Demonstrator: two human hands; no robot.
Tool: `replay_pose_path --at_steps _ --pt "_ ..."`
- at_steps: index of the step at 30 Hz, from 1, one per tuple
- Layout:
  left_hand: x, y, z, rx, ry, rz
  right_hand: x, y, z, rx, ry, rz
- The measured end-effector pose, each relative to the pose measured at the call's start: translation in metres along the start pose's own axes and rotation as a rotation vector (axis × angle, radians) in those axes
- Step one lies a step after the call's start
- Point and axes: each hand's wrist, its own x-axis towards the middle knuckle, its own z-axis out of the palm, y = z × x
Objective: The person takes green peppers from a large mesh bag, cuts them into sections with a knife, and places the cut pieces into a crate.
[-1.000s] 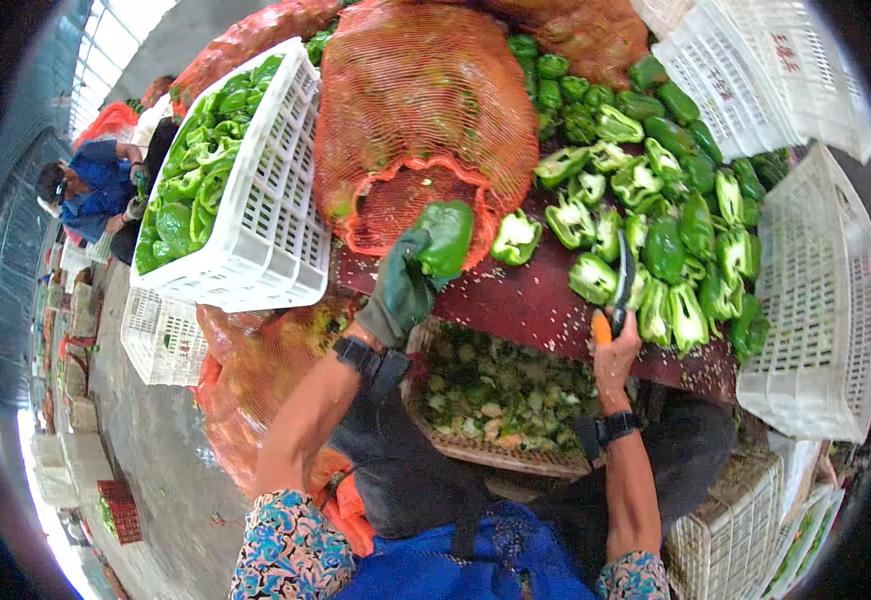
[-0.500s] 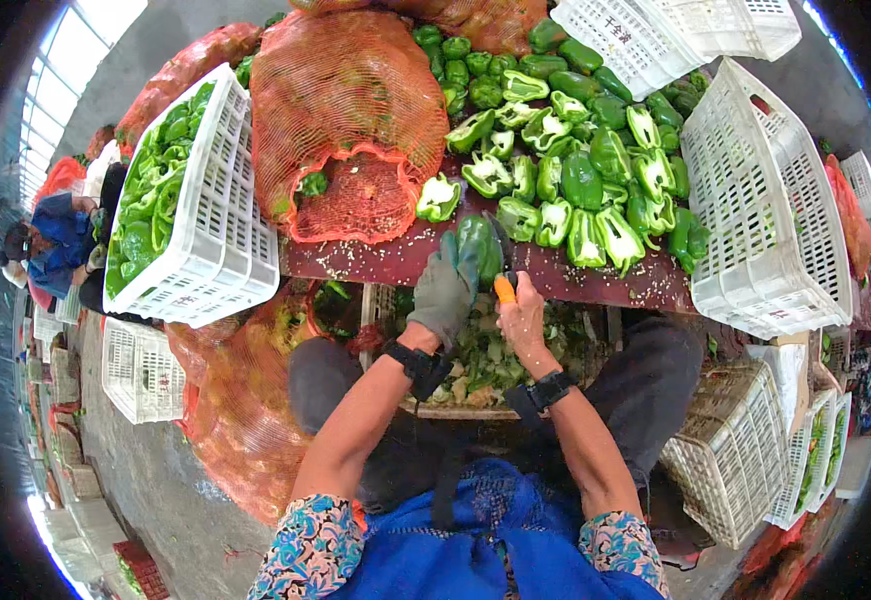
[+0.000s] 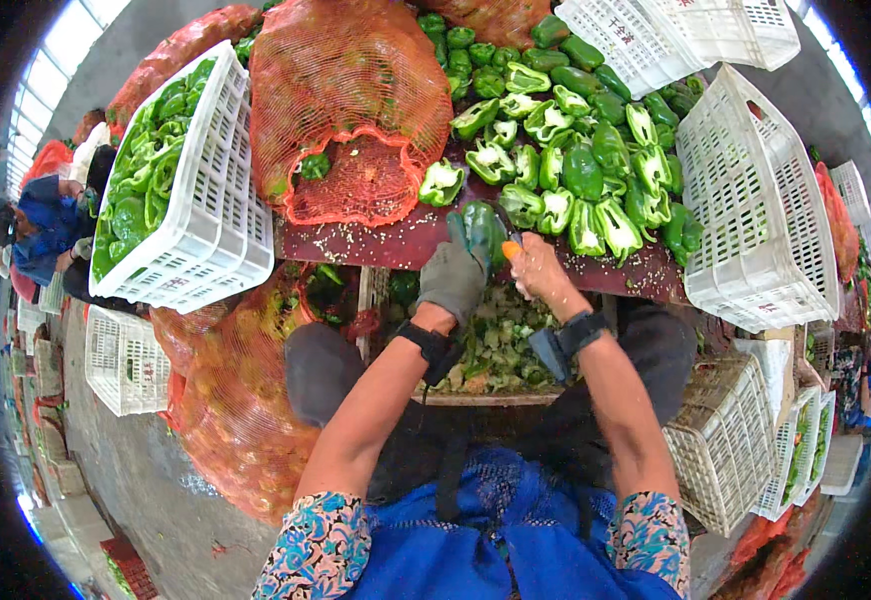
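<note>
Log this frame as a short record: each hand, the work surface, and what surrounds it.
left hand: gloved, holding a green pepper
right hand: bare, gripping an orange-handled knife at the pepper
surface: dark red board bearing cut peppers
back left: orange mesh sack
left: white crate of peppers
below: pale and green scraps

Two hands [image 3: 454, 278] hold one knife [image 3: 512, 249] and one pepper [image 3: 483, 226].

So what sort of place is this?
Probably a vegetable-processing shed: halved green bell peppers lie on a maroon work table, a white plastic crate holds more, and an orange mesh sack sits nearby.
</note>
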Motion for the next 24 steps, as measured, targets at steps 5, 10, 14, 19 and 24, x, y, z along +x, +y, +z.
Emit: replay_pose_path --at_steps 5,10,14,19,24 --pt "0.003 0.001 0.000 -0.043 -0.004 -0.023 -0.022 0.008 0.009 -0.128 -0.022 -0.073" --pt "0.004 0.006 -0.006 -0.133 -0.080 -0.071 -0.043 0.027 0.071 -0.455 0.249 -0.088" --pt "0.001 0.008 0.001 -0.043 0.053 0.135 -0.035 0.048 0.099 -0.361 0.272 -0.106" --pt "0.021 -0.020 0.002 -0.246 0.083 0.205 -0.016 0.074 0.077 -0.018 0.122 -0.272" --pt "0.035 -0.064 -0.013 -1.313 -0.251 -0.004 -0.017 0.066 0.048 0.491 -0.193 0.049"
